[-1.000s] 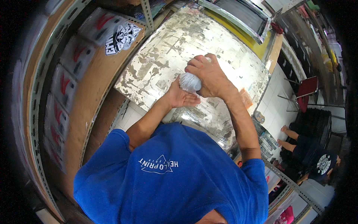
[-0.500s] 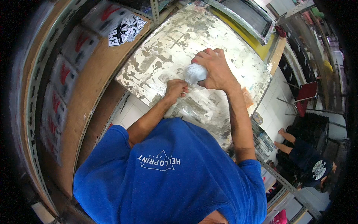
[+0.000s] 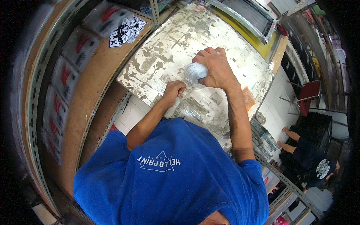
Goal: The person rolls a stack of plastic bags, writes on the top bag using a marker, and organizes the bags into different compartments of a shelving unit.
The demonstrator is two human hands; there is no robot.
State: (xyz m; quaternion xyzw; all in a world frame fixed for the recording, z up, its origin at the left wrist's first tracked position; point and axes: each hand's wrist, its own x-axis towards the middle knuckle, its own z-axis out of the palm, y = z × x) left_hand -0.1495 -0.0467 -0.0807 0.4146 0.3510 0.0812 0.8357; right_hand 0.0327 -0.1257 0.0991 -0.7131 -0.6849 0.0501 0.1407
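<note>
My right hand (image 3: 216, 69) grips a round, whitish, shiny bundle that looks like a roll of clear film (image 3: 195, 72), above the middle of the worktable (image 3: 150, 63). Its fingers curl over the far side, and the thumb presses the near side. Just left of the roll, my left hand (image 3: 173, 92) is closed in a pinch with the fingertips toward it. What it pinches is too small to make out. Nearer my body, a glossy transparent patch like plastic (image 3: 193, 112) lies on the table, whose white surface is worn and peeling.
A framed screen (image 3: 249, 17) lies over a yellow board (image 3: 240, 32) at the far right. On my left stands a wooden shelf (image 3: 99, 71) with plastic-wrapped packs (image 3: 62, 75). To the right are a red chair (image 3: 309, 95) and another person in dark clothes (image 3: 315, 161).
My left hand has shifted slightly left, away from the roll. My right hand holds the roll in nearly the same place.
</note>
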